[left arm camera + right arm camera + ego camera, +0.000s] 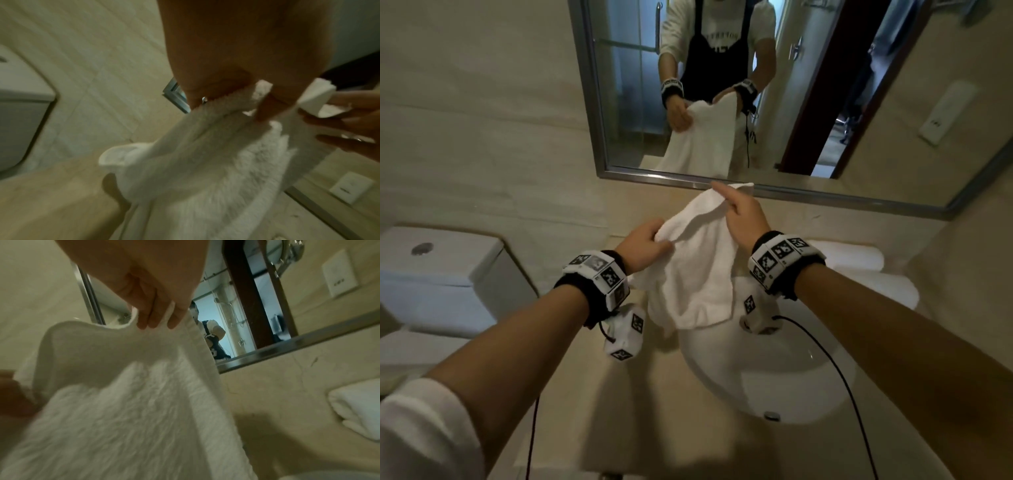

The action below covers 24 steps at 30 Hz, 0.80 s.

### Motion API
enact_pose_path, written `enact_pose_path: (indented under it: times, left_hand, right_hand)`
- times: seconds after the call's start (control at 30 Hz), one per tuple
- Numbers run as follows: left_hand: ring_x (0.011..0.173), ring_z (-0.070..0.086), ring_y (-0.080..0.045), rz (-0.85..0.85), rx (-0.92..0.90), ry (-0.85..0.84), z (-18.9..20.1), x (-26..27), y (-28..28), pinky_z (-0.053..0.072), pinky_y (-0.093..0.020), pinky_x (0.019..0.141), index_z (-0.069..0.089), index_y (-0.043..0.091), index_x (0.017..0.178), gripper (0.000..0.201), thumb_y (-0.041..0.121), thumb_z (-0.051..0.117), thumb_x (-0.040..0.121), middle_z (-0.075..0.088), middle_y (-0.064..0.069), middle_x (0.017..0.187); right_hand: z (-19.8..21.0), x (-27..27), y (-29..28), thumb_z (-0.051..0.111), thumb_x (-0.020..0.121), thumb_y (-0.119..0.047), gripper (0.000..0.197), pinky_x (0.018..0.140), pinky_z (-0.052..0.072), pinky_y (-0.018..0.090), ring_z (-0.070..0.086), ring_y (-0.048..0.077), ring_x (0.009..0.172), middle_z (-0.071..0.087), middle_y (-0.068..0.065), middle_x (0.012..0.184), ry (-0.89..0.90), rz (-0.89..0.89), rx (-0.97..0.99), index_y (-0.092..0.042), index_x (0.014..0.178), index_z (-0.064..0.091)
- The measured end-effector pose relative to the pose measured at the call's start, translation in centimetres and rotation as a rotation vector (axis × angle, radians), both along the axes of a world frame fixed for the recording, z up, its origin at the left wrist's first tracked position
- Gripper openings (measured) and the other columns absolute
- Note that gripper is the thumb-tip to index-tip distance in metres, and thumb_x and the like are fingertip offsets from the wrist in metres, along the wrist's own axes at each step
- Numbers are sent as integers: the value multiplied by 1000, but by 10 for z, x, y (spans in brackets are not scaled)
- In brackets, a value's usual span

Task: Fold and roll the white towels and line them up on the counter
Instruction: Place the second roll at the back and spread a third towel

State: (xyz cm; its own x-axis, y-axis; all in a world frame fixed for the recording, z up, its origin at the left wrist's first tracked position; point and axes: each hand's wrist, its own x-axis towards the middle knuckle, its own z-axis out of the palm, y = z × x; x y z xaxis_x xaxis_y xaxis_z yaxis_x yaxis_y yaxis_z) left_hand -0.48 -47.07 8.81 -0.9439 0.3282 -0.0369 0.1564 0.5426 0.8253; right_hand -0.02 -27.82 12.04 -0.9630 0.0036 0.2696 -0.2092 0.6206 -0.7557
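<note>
Head view. A white terry-cloth towel (698, 270), soft and looped in texture, hung in loose folds between two hands above the round white ceramic basin (784, 383) set in a beige stone counter (585, 411). The left hand (643, 250) gripped the towel's upper left edge, fingers curled and thumb pressed onto the cloth. The right hand (743, 216) held the upper right edge higher up, forefinger extended along the hem and the other fingers closed on the fabric. Below both grips the cloth draped down to the basin's rim. To the right of the right wrist, two rolled white towels (859, 267) lay side by side on the counter. Beyond the grips, a metal-framed wall mirror (825, 102) reflected the person and the towel. Left of the left hand stood a white toilet cistern (441, 274).

Left wrist view. The left hand (236, 73) pinched the towel (205, 162) at its hemmed edge, the thumb (265, 107) crossing the cloth; the pile appeared shaggy and blurred. The right hand's fingers (349, 120) showed just beside it.

Right wrist view. The fingertips (156, 318) of the right hand (148, 280) closed on the towel's (123, 402) flat woven border; the fleecy body fell below the grip. A rolled towel (357, 408) lay on the counter to the right.
</note>
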Motion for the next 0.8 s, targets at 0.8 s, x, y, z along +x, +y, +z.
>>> enact_pose_path:
  times: [0.8]
  left_hand:
    - [84, 58, -8, -39, 441, 143, 97, 173, 210, 48, -26, 81, 62, 10, 109, 21, 8, 53, 91, 62, -6, 103]
  right_hand:
    - [-6, 191, 170, 70, 81, -30, 64, 105, 42, 38, 52, 22, 121, 54, 8, 133, -369, 111, -58, -11, 136, 42]
